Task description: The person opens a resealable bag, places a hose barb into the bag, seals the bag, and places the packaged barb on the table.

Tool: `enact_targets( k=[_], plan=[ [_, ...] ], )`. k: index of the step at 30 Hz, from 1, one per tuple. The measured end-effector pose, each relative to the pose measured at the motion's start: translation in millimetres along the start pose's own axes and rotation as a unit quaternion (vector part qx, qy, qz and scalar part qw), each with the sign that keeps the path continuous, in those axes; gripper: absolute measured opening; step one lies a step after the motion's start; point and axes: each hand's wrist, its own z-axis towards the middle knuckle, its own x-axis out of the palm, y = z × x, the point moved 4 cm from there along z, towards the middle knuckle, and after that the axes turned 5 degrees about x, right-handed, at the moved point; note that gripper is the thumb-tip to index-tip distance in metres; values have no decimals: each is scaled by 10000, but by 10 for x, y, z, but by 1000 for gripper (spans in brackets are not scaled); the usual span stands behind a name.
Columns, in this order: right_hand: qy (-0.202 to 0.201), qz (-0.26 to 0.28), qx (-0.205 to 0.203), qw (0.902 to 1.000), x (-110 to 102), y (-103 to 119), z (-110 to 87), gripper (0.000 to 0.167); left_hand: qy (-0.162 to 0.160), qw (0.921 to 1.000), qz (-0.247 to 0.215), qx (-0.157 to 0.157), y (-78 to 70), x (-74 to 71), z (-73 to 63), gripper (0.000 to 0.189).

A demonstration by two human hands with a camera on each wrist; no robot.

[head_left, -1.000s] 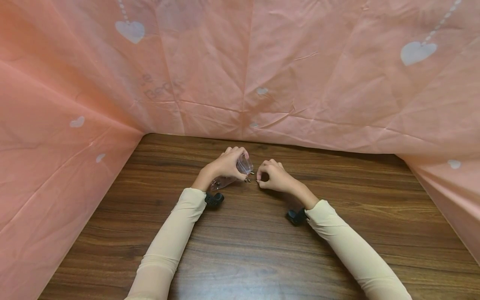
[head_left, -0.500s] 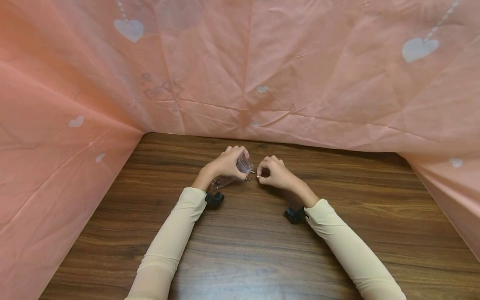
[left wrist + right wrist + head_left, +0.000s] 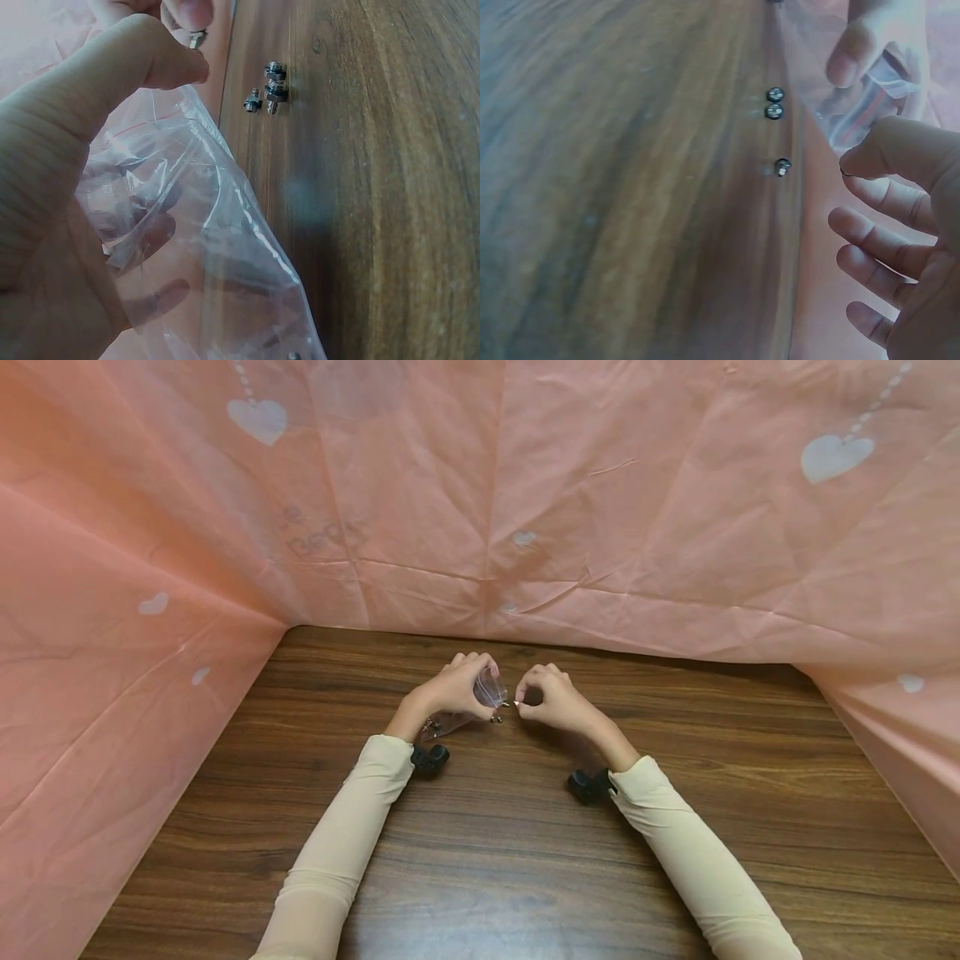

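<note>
My left hand (image 3: 450, 689) holds a clear zip-lock bag (image 3: 232, 217) by its mouth, which gapes between thumb and fingers. The bag's lower part lies on the table with a few small metal pieces (image 3: 431, 724) inside. To the right of the bag, my right hand (image 3: 555, 703) pinches a small metal fitting (image 3: 197, 39) between thumb and index finger, close to the bag's mouth. The other right fingers are loosely bent, as the right wrist view shows. Between the hands, 3 barbed metal fittings (image 3: 275, 86) with dark rings lie on the wood.
The brown wood-grain table (image 3: 480, 860) spreads around both hands. A pink sheet (image 3: 420, 510) with white hearts hangs behind and along the sides. Dark wrist cameras (image 3: 430, 760) sit at both wrists, below the beige sleeves (image 3: 337, 835).
My right hand has moved a little farther from me, toward the table's back edge, with the fitting in its pinch. The left hand and bag have stayed in place.
</note>
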Motion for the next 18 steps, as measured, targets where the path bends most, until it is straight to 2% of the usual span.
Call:
enact_targets(
  k=[9, 18],
  plan=[
    [-189, 214, -68, 9996, -110, 56, 59, 9, -51, 9999, 95, -9, -3, -6, 6, 60],
    [-344, 483, -79, 9982, -182, 134, 87, 11, 39, 9999, 78, -59, -9, 4, 2, 61]
  ],
)
